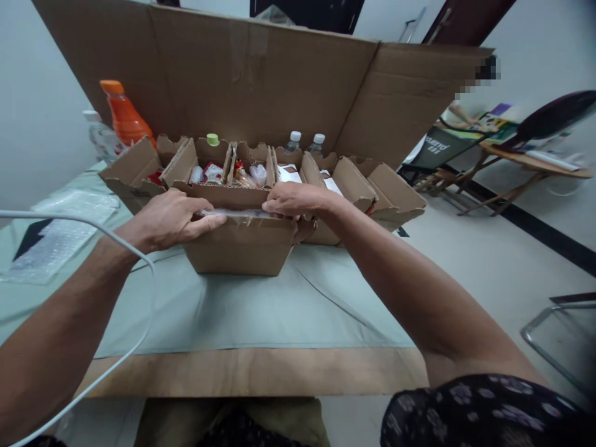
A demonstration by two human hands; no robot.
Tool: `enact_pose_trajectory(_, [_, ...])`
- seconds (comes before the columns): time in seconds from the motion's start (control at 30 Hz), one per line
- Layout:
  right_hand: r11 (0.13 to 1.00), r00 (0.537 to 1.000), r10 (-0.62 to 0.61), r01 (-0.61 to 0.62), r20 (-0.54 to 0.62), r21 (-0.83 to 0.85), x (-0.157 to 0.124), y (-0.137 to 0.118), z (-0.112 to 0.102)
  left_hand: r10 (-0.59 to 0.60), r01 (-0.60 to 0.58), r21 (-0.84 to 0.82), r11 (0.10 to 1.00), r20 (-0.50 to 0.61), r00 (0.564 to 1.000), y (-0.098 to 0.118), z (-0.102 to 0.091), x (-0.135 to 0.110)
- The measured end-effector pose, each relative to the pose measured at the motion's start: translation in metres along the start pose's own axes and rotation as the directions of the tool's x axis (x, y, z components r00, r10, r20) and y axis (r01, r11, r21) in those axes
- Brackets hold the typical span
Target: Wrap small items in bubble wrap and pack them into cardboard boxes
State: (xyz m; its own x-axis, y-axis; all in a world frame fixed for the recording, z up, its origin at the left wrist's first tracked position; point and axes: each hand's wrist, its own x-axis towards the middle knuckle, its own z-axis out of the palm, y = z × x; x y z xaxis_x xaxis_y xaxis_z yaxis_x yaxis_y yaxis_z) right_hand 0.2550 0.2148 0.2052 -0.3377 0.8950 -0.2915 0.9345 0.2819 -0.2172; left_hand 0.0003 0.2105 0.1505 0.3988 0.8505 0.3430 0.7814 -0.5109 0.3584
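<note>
A small brown cardboard box [237,248] stands in front of me on the cloth. A clear plastic packet [246,213] lies across its top opening, and what is inside is mostly hidden. My left hand [174,217] is at the box's left upper corner, thumb and fingers closed around the packet's left end. Over the right side of the opening, my right hand [298,198] has its fingers curled down on the packet's other end. Right behind are open cardboard compartments [361,189], several in a row, holding small wrapped goods [246,174] and white cards [288,174].
An orange-capped bottle [128,118] and clear bottles stand behind the row. A tall cardboard panel [279,81] closes off the back. Bubble wrap [65,230] lies at left on the green cloth [242,316]. A white cable [151,298] crosses my left forearm. Chairs [526,155] stand at right.
</note>
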Motion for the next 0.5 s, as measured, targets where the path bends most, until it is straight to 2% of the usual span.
enact_pose_trajectory(0.03, [1.0,0.993,-0.021,0.019,-0.112,-0.014,-0.012,0.003,0.003,0.071,-0.071,0.015,0.997,-0.03,0.997,0.001,0.0,-0.009])
enact_pose_trajectory(0.07, [0.999,0.965,-0.035,0.034,-0.259,-0.006,-0.028,0.008,0.008,0.134,-0.131,0.032,0.991,-0.106,0.985,0.003,0.001,-0.021])
enact_pose_trajectory(0.1, [0.999,0.906,-0.03,0.046,-0.423,0.029,-0.046,0.014,0.016,0.161,-0.155,0.046,0.987,-0.226,0.961,0.003,0.003,-0.036])
enact_pose_trajectory(0.13, [0.994,0.823,0.008,0.058,-0.567,0.097,-0.064,0.021,0.027,0.126,-0.123,0.034,0.992,-0.385,0.914,0.003,0.006,-0.052])
enact_pose_trajectory(0.17, [0.978,0.746,0.085,0.064,-0.661,0.198,-0.08,0.029,0.04,0.052,-0.062,-0.003,0.998,-0.511,0.858,0.002,0.011,-0.069])
enact_pose_trajectory(0.2, [0.954,0.704,0.157,0.073,-0.693,0.291,-0.093,0.037,0.055,-0.057,0.015,-0.076,0.997,-0.581,0.812,0.0,0.017,-0.084])
enact_pose_trajectory(0.23, [0.923,0.691,0.213,0.089,-0.691,0.374,-0.101,0.045,0.071,-0.183,0.074,-0.2,0.977,-0.606,0.774,-0.004,0.025,-0.096])
enact_pose_trajectory(0.27, [0.89,0.71,0.237,0.115,-0.663,0.441,-0.103,0.051,0.087,-0.292,0.113,-0.331,0.937,-0.565,0.772,-0.008,0.033,-0.105])
enact_pose_trajectory(0.3, [0.861,0.746,0.235,0.139,-0.623,0.49,-0.1,0.055,0.103,-0.374,0.145,-0.447,0.883,-0.481,0.793,-0.013,0.042,-0.109])
enact_pose_trajectory(0.33, [0.834,0.784,0.217,0.16,-0.581,0.528,-0.091,0.056,0.117,-0.42,0.168,-0.545,0.822,-0.379,0.825,-0.018,0.05,-0.109])
enact_pose_trajectory(0.4, [0.788,0.831,0.166,0.212,-0.531,0.578,-0.065,0.052,0.137,-0.428,0.201,-0.654,0.73,-0.208,0.88,-0.027,0.065,-0.097])
enact_pose_trajectory(0.43, [0.766,0.836,0.144,0.245,-0.53,0.595,-0.051,0.048,0.143,-0.421,0.201,-0.68,0.705,-0.173,0.891,-0.029,0.071,-0.088])
enact_pose_trajectory(0.5, [0.727,0.817,0.129,0.307,-0.562,0.614,-0.032,0.039,0.149,-0.415,0.185,-0.704,0.686,-0.169,0.894,-0.026,0.08,-0.071])
